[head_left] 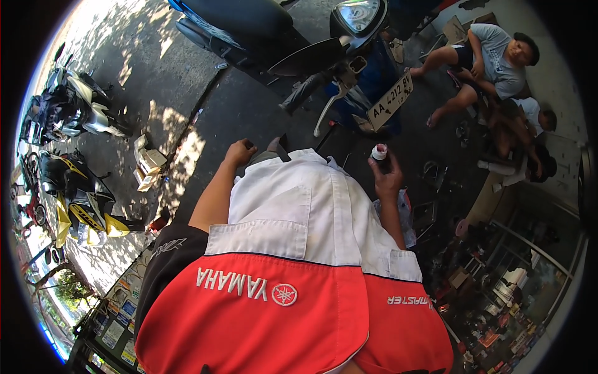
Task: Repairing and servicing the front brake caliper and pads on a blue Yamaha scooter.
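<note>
1. White plastic makes up most of the small bottle (379, 150), which sits at the fingertips of the right hand (387, 177), ahead of the person and right of the middle of the body.
2. The right hand is closed around it, thumb on one side and fingers on the other; the reddish top stands clear of the grip.
3. The bottle's long axis looks foreshortened, running roughly from the palm up toward the head, so its top faces the viewer. How far it tilts is hard to tell.
4. The left hand (240, 152) is well apart from the bottle, on the other side of the jacket (324, 299). Its fingers are curled, with something dark by the thumb; I cannot tell whether it has hold of anything.
5. Beyond the bottle are the scooter's (255, 22) number plate (390, 101) and, ahead and to the left, its brake lever (330, 110). In the view, neither touches the bottle.
6. A clear plastic bag (406, 218) lies beside the right forearm, nearer the body than the bottle.
</note>
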{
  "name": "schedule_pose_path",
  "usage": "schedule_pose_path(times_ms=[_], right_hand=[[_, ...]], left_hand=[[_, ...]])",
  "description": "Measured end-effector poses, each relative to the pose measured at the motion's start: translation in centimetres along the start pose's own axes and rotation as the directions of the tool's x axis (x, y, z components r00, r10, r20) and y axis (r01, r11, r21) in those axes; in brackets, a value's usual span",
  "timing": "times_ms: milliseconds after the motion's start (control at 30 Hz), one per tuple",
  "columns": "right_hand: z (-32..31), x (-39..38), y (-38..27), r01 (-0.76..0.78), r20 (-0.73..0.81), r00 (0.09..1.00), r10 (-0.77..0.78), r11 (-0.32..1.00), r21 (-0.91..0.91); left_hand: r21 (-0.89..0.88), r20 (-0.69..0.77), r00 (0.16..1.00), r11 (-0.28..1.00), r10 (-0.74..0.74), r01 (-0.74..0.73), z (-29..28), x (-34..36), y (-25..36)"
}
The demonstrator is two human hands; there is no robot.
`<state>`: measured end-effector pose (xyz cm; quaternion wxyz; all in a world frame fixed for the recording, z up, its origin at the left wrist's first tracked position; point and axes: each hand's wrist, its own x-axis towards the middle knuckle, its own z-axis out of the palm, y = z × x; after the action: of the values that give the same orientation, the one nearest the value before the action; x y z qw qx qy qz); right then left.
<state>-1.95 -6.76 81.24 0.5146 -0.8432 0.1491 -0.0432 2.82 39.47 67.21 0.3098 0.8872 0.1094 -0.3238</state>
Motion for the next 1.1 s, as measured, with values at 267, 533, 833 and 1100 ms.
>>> schedule_pose_path(times_ms=[267,533,833,1100], right_hand=[[0.3,0.0,-1.4,0.003,0.013,1.000,-0.002,1.000,-0.007],[0.4,-0.2,-1.5,-0.020,0.009,1.000,0.020,0.999,0.029],[0.5,-0.7,-1.1,0.022,0.006,1.000,-0.022,1.000,-0.013],[0.7,-0.5,-1.3,0.035,0.011,0.999,-0.035,0.999,-0.004]], left_hand=[[-0.010,-0.018,1.000,1.000,0.008,-0.008,0.1,-0.2,-0.1],[0.008,-0.007,1.000,1.000,0.003,-0.003,-0.2,-0.5,-0.3],[-0.027,0.014,0.999,0.999,-0.029,0.029,-0.2,-0.8,0.2],[-0.039,0.005,1.000,0.999,-0.024,0.024,-0.1,-0.1,-0.5]])
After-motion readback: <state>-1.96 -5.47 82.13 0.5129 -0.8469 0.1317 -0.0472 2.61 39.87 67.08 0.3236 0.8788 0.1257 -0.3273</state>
